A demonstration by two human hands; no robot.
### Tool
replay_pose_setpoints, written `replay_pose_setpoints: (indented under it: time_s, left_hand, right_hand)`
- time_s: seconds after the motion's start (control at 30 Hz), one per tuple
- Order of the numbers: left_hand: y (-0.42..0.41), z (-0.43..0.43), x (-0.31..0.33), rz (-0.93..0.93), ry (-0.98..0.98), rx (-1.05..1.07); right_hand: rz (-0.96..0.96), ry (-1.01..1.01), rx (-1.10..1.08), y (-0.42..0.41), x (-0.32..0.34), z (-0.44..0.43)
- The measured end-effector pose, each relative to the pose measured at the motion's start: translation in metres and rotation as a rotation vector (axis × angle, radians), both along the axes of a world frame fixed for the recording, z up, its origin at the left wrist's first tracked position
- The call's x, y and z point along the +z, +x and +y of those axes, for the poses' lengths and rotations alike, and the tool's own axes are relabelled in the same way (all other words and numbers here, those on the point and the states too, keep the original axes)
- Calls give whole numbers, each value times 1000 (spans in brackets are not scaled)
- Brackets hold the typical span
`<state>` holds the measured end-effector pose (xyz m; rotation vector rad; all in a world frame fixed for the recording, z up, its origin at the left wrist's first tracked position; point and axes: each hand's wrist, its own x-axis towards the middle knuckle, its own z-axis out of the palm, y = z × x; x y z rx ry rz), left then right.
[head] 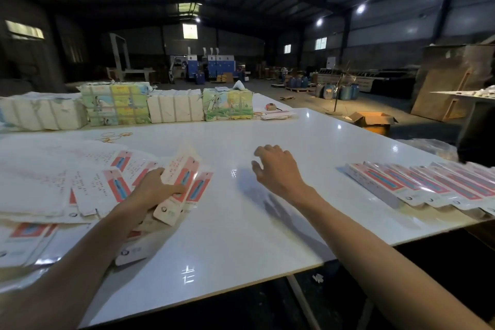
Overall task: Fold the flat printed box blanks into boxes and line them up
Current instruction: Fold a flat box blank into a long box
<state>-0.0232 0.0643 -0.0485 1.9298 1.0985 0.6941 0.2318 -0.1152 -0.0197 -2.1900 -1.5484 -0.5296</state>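
A loose heap of flat white box blanks (88,187) with red and blue print covers the left part of the white table (241,222). My left hand (154,189) grips one blank (178,185) and lifts its far end off the heap. My right hand (276,169) hovers over the bare middle of the table, fingers relaxed and spread, holding nothing. At the right edge several folded boxes (428,186) lie side by side in an overlapping row.
Bundled packs of printed cartons (115,104) stand along the table's far edge, with a few more blanks (277,115) beside them. An open cardboard box (372,120) sits on the floor beyond the table. A dark object (474,139) stands at the far right.
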Motion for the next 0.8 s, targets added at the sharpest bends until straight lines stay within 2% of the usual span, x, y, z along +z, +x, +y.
replay_pose_setpoints:
  time_s: [0.1,0.17,0.23,0.37,0.43,0.5,0.6,0.63,0.73,0.8]
  left_hand:
    - [1,0,-1,-292,-351,-81]
    - [4,-7,-1,-381,-485,-158]
    - [8,-16,-3,-410,-559,-259]
    - [12,-29,-4,-326,-608,-431]
    - [15,-36,-4,-413,-723,-469]
    - [17,-45,-1,-486,-804,-442]
    - [16,-42,2,-539,-760,-256]
    - [15,-40,1,-553,-761,-256]
    - [14,-45,1,-589,-815,-434]
    - [15,-46,1,-580,-811,-456]
  right_hand:
    - [214,36,232,-42,-5,35]
    - [383,53,353,-61,-12,51]
    - [589,85,428,-70,-20,59]
    - [1141,177,534,-68,-34,66]
    - [1166,199,544,-61,-33,65]
    - [1044,203,533,-55,-32,64]
    - [977,190,516,-54,-28,63]
    - [981,180,513,-56,-28,63]
    - [1037,185,523,-57,-25,65]
    - [1124,177,533,-57,-21,65]
